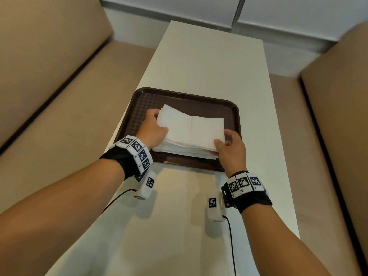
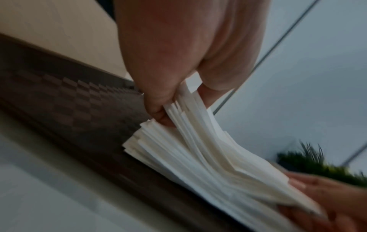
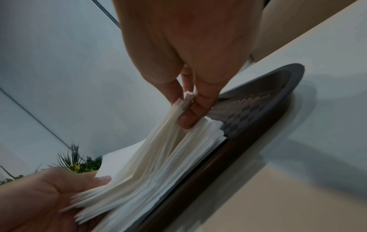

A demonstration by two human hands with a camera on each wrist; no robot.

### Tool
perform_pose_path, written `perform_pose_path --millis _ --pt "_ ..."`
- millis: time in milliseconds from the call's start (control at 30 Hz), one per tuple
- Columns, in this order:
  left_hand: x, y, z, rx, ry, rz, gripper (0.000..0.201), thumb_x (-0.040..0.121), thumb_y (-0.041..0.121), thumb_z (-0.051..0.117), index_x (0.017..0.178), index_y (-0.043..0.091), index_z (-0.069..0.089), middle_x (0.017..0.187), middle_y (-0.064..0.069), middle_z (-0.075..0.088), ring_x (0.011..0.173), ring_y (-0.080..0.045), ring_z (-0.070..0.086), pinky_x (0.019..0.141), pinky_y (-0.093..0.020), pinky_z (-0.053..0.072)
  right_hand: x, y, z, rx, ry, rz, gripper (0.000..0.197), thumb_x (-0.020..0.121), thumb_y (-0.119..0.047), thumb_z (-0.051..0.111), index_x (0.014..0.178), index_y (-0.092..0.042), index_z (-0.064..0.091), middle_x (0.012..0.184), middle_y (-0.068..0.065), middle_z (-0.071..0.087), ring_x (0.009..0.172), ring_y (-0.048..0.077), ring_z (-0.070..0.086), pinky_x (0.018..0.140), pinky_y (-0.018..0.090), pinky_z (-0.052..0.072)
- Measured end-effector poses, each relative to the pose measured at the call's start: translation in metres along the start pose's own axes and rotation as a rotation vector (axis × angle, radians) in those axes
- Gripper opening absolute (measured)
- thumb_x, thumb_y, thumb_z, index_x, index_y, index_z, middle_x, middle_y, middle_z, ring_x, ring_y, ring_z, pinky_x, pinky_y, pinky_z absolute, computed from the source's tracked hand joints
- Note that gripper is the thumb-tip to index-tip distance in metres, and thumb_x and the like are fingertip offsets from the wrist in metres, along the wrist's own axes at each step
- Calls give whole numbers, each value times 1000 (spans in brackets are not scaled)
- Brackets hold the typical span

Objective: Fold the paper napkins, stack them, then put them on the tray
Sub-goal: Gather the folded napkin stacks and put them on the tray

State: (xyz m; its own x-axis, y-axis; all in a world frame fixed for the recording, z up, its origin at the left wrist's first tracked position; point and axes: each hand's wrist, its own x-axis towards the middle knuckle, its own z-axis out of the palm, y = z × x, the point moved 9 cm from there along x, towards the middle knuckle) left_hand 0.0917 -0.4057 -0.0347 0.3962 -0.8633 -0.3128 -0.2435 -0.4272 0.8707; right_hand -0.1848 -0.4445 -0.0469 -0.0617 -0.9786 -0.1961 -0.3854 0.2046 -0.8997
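Observation:
A thick stack of white paper napkins (image 1: pixel 189 130) lies on the dark brown tray (image 1: pixel 179 96) in the middle of the white table. My left hand (image 1: pixel 153 126) grips the stack's left edge, thumb on top and fingers under the upper layers. My right hand (image 1: pixel 229 144) pinches the stack's near right corner. In the left wrist view the napkins (image 2: pixel 198 149) fan out, the upper part lifted off the lower part by my left hand (image 2: pixel 178 97). The right wrist view shows the same split in the napkins (image 3: pixel 158 157), with my right hand (image 3: pixel 188 103) pinching the raised corner above the tray (image 3: pixel 258 109).
The white table (image 1: pixel 209 62) runs away from me between two tan bench seats (image 1: pixel 59 96), with a pale wall at its far end. Green plants (image 3: pixel 79 163) stand beyond. Cables hang from both wrist cameras over the table's near part.

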Motion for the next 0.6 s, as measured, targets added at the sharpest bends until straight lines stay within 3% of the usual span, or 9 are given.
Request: perform_pose_path --millis 133,200,300,367,433,500,600 --pt "1 -4 3 154 -11 14 63 95 4 58 147 24 27 127 -2 51 103 -20 55 82 -32 46 1 2 1 -30 20 -2 40 96 -28 66 134 -31 52 104 -3 67 98 18 67 92 48 59" --pt "1 -4 1 194 4 47 69 95 10 60 151 25 24 143 -5 43 119 -25 52 95 -37 47 1 -1 -2 -104 16 -33 51 95 -36 66 143 -31 47 115 -3 61 105 18 63 98 46 56" --pt "-5 11 2 368 -5 263 82 89 38 73 154 36 23 162 1 12 148 -28 21 118 -47 29 -4 -12 -2 -233 -38 -151 72 89 -47 71 152 -41 36 146 -2 39 130 18 46 110 38 43" --pt "-12 20 16 556 -129 412 93 79 56 77 153 48 21 165 15 -8 154 -23 0 119 -54 19 -8 -17 5 -306 -124 -216 77 89 -43 74 154 -45 33 164 -7 18 148 16 27 117 34 33" --pt "-15 16 32 749 -244 447 97 76 62 76 154 51 19 164 19 -20 154 -22 -11 120 -60 12 -12 -17 15 -357 -223 -232 70 93 -35 72 153 -41 38 169 -12 8 153 11 15 116 24 23" --pt "-13 6 42 815 -298 426 86 84 57 71 154 48 22 166 14 -17 154 -22 -11 122 -61 11 -14 -13 22 -369 -265 -215 53 97 -29 68 147 -33 52 169 -7 16 152 11 19 112 16 16" --pt "-12 -4 49 766 -294 427 64 96 43 63 153 44 33 169 4 2 155 -20 -1 123 -53 19 -11 -7 24 -373 -215 -191 32 99 -23 65 130 -24 69 162 1 36 148 20 33 112 18 20"
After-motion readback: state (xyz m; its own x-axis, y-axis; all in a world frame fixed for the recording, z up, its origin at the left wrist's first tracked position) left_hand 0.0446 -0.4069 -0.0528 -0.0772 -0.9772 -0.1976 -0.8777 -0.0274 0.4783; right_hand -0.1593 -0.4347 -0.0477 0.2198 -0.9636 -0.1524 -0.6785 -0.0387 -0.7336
